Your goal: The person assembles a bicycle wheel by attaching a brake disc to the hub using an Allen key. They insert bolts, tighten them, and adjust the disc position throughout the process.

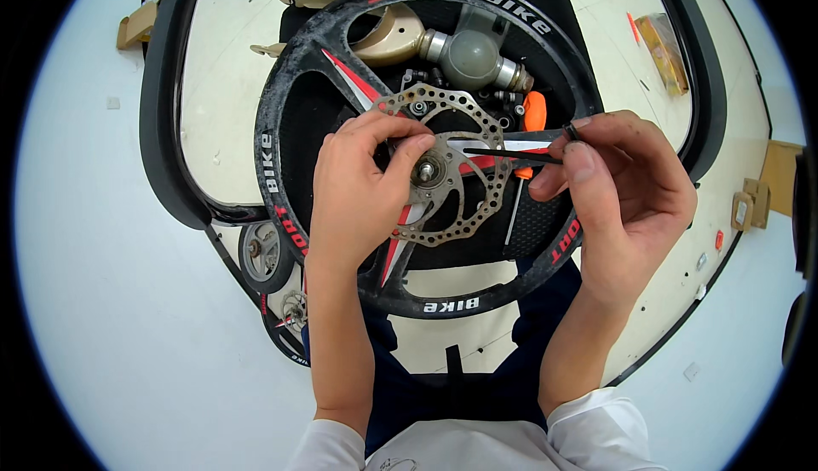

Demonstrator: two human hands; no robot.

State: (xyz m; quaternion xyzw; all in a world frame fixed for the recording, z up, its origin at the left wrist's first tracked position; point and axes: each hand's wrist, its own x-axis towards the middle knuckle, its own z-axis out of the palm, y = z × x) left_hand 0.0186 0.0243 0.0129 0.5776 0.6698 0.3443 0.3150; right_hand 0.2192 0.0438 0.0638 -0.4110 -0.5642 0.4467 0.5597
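A black three-spoke wheel [317, 41] lies flat over a chair seat in front of me, with red and white marks on its rim and spokes. On its hub sits a worn, drilled brake disc [494, 183], the axle end [428, 170] standing up in the middle. My left hand [365, 183] is at the left of the disc, fingers curled and thumb pressed in close to the hub; what is between the fingertips is hidden. My right hand [626, 190] grips a black hex key [503, 155] by its bent end, and the long arm points left across the disc.
Behind the wheel lie a gold metal bracket [392, 38], a grey rounded metal part [471, 58] and an orange-handled screwdriver [534, 113]. Black armrests [175, 113] flank the seat. Another wheel [262, 256] is on the floor at left, small cardboard boxes [750, 204] at right.
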